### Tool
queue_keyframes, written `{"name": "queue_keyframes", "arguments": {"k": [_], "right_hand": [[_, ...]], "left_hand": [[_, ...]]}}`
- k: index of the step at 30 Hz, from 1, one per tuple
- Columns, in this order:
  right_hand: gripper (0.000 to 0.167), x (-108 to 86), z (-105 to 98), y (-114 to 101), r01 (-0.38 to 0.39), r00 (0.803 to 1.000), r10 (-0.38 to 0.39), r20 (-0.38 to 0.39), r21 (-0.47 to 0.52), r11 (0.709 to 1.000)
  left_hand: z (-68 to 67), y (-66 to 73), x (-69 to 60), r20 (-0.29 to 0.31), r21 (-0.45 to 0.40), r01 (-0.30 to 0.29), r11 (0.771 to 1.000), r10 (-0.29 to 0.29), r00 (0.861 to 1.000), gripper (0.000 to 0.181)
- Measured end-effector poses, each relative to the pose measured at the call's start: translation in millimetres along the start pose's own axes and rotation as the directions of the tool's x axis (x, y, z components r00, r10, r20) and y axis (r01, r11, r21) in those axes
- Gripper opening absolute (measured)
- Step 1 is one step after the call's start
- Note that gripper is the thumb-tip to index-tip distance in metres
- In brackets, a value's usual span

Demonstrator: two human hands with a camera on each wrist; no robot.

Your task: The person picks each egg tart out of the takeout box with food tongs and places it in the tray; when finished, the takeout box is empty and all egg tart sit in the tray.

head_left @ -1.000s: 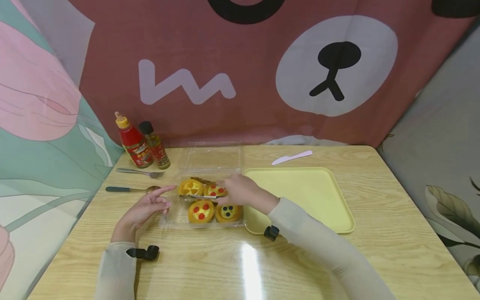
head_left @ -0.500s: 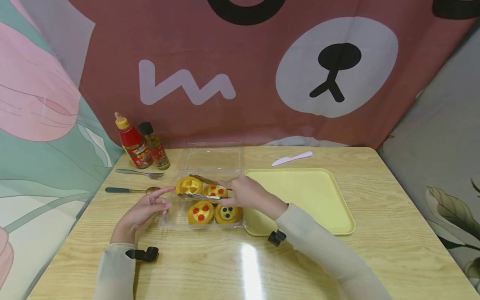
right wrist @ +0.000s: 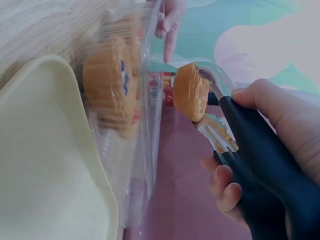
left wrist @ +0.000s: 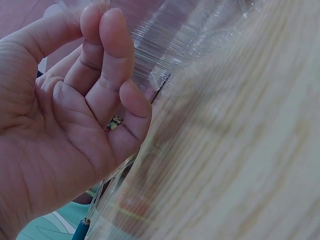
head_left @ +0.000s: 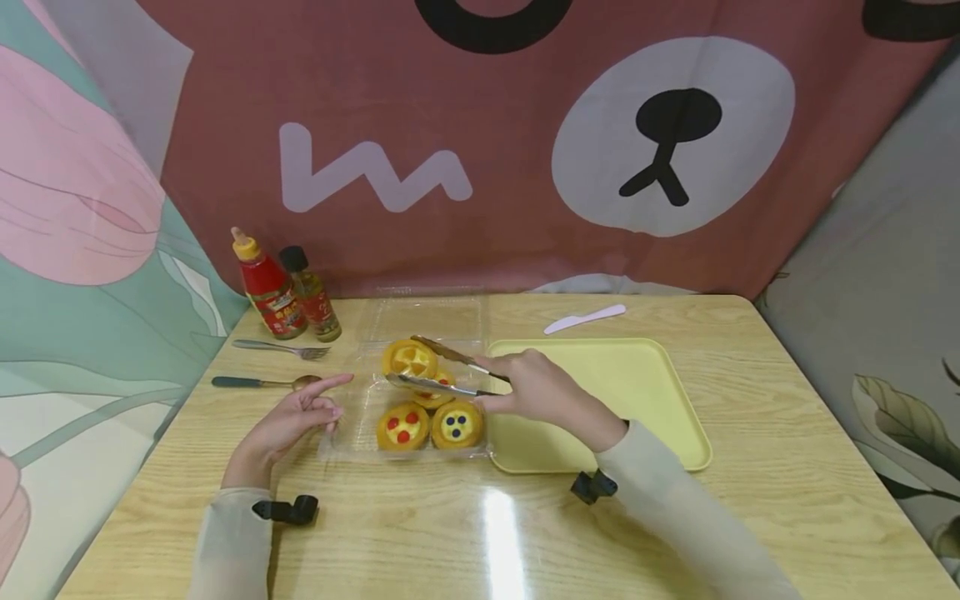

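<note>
Gripping the tongs [right wrist: 260, 145] by their dark handles, the right hand [head_left: 536, 385] I follow has its thumb and fingers curled round both arms, I judge so that one squeeze controls the tips. Those tips pinch the orange-topped tart [head_left: 408, 358] from near and far; I take it the grip is on its sides to spare the topping. My right-wrist view puts it raised clear of the rim, above the far part of the clear container [head_left: 352, 425].

The left hand [head_left: 296, 421] sits at the container's left edge, forefinger out straight, other fingers bent, probably to steady the light plastic; I cannot tell whether it pinches the edge.

I count four tarts: the one in the tongs, two with red dots and one with blue [head_left: 457, 424]. One red-dotted tart [head_left: 402, 427] lies near left, the other partly hidden behind the tongs.

The single yellow tray [head_left: 600, 400] stands just right of the container, handily within reach. Around these on the surface [head_left: 795, 433] I count one fork [head_left: 281, 346], one spoon [head_left: 258, 382], one pink knife [head_left: 585, 318] and two bottles [head_left: 270, 292], upright at far left, seemingly parked out of the way.
</note>
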State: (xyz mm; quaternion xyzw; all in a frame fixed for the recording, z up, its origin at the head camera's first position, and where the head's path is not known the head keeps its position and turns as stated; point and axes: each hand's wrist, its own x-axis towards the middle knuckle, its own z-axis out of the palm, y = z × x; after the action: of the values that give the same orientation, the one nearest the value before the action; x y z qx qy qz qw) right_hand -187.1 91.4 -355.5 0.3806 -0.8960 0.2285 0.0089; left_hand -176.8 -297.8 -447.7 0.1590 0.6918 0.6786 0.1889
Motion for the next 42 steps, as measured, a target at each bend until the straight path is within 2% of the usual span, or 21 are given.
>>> {"name": "queue_keyframes", "arguments": {"k": [4, 14, 28, 35, 42], "right_hand": [[0.057, -13.7, -5.7, 8.1, -0.007, 0.999, 0.007, -0.036, -0.005, 1.0], [0.056, -49.4, -18.3, 30.7, -0.094, 0.989, 0.097, -0.112, 0.029, 0.995], [0.052, -97.4, -28.3, 65.2, -0.116, 0.964, 0.103, -0.247, -0.038, 0.992], [0.052, -111.5, -30.0, 76.3, -0.157, 0.961, 0.136, -0.24, -0.072, 0.985], [0.052, -120.3, -29.1, 88.5, -0.253, 0.956, 0.239, -0.169, -0.063, 0.966]], "left_hand": [[0.2, -1.5, -0.1, 0.001, 0.001, -0.004, 1.0, 0.004, 1.0, 0.054], [-0.7, -1.3, 0.6, -0.009, 0.032, 0.012, 0.999, -0.012, 1.0, 0.058], [-0.3, -0.1, 0.1, 0.005, 0.008, 0.002, 1.0, -0.002, 1.0, 0.055], [-0.8, 0.7, -0.6, 0.006, 0.001, 0.003, 1.0, -0.003, 1.0, 0.055], [-0.6, 0.2, -0.4, 0.01, 0.003, 0.003, 1.0, -0.003, 1.0, 0.055]]}}
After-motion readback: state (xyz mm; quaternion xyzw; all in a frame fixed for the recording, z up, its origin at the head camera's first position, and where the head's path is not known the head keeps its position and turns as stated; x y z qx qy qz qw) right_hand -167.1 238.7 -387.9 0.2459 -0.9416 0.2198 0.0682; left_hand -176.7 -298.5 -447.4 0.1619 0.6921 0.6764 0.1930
